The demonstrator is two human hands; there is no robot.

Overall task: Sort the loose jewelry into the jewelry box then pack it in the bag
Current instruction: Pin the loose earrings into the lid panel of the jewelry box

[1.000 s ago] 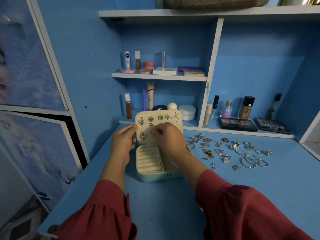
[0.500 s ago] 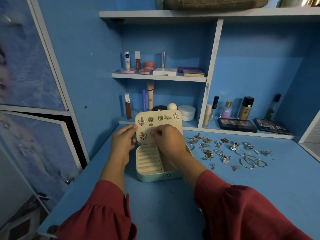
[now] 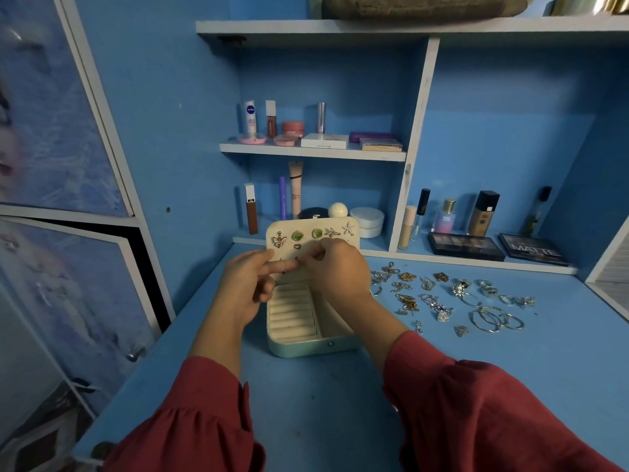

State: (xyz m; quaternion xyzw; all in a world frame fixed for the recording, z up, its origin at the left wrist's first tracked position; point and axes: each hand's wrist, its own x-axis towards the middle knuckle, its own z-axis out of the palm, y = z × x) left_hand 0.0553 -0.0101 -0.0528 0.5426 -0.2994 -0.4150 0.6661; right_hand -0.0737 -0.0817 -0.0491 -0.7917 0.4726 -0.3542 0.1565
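From my feed, both hands crowd the front of the open jewelry box (image 3: 299,335), and they hide most of what matters. The right hand (image 3: 335,270) is curled with thumb and forefinger pinched together against the raised lid (image 3: 340,222); I think it grips a small earring there, but the piece itself is too small and too covered for me to make out. The left hand (image 3: 246,287) has its index finger stretched toward that pinch point, its other fingers loosely bent, and I cannot tell whether it holds anything. Its palm masks the lower left part of the lid, so the lower butterfly earring seen a second ago is now out of sight. Then, the left hand gripped the lid's left edge; now it has come in front of the panel, fingertip meeting the right hand's.

The box sits on the blue worktop (image 3: 340,403) near its back edge, left of centre, with its ring rolls showing between my wrists. Pinned along the lid's top are a butterfly earring (image 3: 279,240), two green studs (image 3: 297,236) and two starfish earrings (image 3: 348,228). The loose jewelry (image 3: 442,301) lies spread to the right of the box, toward the back right corner, tangled and hard to separate piece by piece. Red sleeves (image 3: 476,420) cut off the front edge.
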